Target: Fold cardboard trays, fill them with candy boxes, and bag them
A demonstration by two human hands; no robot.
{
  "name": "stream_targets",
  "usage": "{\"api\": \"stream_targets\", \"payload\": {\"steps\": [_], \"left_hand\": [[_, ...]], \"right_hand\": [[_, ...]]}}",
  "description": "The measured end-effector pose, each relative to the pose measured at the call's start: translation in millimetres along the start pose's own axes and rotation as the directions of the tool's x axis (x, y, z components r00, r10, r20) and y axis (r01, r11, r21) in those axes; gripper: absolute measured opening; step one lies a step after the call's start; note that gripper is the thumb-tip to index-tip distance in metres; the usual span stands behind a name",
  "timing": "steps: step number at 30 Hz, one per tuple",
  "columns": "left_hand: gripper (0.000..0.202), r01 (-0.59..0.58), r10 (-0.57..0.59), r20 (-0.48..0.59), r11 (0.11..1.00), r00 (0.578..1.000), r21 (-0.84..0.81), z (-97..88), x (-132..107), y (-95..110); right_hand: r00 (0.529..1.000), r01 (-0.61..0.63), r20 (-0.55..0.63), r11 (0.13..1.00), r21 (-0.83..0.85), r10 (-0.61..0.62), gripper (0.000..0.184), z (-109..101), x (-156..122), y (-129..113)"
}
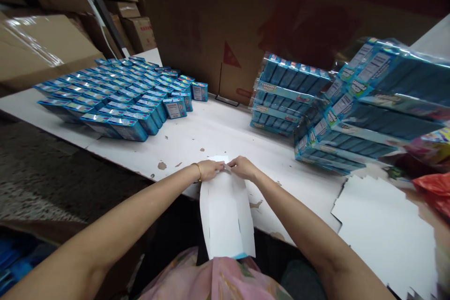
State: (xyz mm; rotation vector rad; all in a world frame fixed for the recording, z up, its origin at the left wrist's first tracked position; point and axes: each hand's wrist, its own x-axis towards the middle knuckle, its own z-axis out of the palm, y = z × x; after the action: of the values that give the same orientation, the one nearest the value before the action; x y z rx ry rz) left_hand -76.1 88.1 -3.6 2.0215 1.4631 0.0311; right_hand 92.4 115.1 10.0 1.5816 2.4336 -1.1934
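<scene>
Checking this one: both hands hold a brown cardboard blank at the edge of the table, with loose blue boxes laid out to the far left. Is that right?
No, the blank is white, not brown, as the head view shows. The left hand and right hand hold the white card blank at the edge of the table, with the loose blue boxes laid out to the far left.

On the bench (197, 133), rows of small boxes (116, 103) stand left of the shrink-wrapped stacks (291, 96); flat card blanks (383, 229) lie before those stacks, a large carton (225, 23) behind them.
</scene>
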Motion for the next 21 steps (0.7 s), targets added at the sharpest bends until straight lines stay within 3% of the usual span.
{"api": "stream_targets", "payload": {"steps": [5,13,21], "left_hand": [[0.03,0.12,-0.122,-0.086,0.992,0.989,-0.03,0.3,-18,-1],[0.029,0.299,-0.302,-0.076,0.953,0.95,-0.051,-2.1,-16,-11],[0.042,0.381,-0.4,-0.101,0.909,0.911,-0.17,6.7,-11,-19]], "right_hand": [[0.998,0.047,0.03,0.997,0.068,-0.049,0.021,8,3,5],[0.998,0.027,0.05,0.995,0.101,-0.032,0.022,1,8,16],[0.998,-0.023,0.049,0.99,-0.136,0.029,0.012,0,14,-14]]}}
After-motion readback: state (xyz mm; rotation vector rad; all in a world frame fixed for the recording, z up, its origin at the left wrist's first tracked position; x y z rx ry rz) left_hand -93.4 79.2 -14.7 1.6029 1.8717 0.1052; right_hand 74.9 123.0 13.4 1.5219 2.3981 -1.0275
